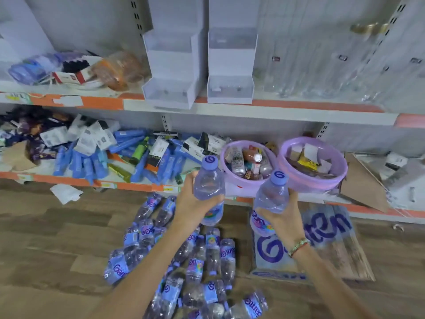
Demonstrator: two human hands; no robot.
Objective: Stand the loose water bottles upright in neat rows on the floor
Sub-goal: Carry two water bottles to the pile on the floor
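Beaded bracelet (298,247), bare forearms

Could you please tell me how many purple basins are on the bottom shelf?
2: the left basin and the right basin sit side by side behind the raised bottles, both filled with small items.

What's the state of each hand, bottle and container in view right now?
left hand: grips a bottle, raised.
left bottle: capped, upright, held off the floor.
right hand: grips a bottle, raised.
right bottle: capped, tilted slightly, held.
bottle pile: lying on the floor, none upright.
plastic wrap: flat on the floor.
purple baskets: on lower shelf, filled with small items.
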